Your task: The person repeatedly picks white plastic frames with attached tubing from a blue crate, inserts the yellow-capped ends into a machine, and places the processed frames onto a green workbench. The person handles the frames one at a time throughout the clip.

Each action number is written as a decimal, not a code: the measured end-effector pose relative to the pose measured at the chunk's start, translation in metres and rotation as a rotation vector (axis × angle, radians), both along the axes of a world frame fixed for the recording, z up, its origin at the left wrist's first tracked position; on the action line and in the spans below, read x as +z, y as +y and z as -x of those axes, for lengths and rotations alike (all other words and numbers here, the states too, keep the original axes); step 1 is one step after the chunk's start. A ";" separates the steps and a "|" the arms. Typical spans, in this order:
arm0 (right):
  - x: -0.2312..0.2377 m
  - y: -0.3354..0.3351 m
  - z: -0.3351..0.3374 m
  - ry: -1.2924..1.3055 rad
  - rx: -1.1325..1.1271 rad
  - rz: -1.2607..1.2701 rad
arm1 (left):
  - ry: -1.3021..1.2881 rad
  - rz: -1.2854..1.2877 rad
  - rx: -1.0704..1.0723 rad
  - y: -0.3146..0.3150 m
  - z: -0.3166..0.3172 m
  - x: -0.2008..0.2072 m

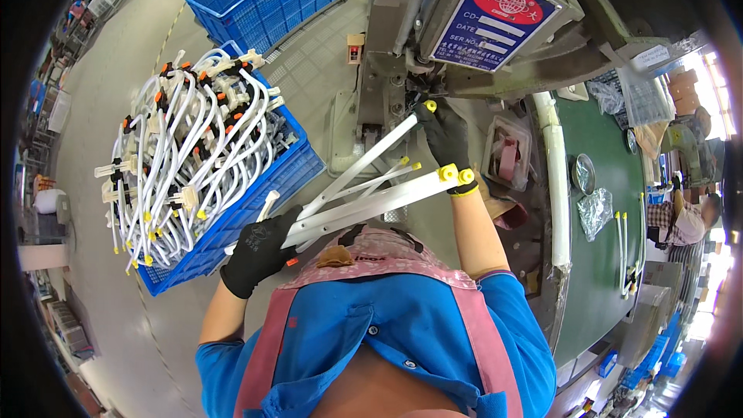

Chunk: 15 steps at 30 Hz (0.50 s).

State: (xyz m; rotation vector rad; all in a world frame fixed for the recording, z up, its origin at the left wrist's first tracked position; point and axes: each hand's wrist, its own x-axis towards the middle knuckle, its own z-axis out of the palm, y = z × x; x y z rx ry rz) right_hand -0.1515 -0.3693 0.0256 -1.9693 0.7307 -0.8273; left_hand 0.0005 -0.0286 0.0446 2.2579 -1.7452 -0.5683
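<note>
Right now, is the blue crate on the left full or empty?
Full: curved white tubes are heaped in the blue crate, rising above its rim.

This looks like a factory workshop: a heavy metal machine [495, 23] stands at 1 o'clock, and a blue crate [300, 170] at 9 is heaped with matching white tube frames [193, 155]. At 3 o'clock runs a green workbench [596, 286], with another person [689, 226] beyond it.

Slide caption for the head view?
Gloved left hand and right hand hold white tubes with yellow tips beside a loaded blue crate.
</note>
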 end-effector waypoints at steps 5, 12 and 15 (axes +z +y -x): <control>-0.001 0.002 -0.015 -0.070 0.054 -0.122 | 0.001 0.109 0.016 0.006 -0.002 -0.003; -0.010 -0.001 -0.023 0.014 0.070 0.122 | 0.014 0.030 0.027 0.010 -0.006 -0.017; -0.010 0.002 -0.022 0.029 0.041 0.037 | 0.012 -0.043 0.043 0.010 -0.004 -0.023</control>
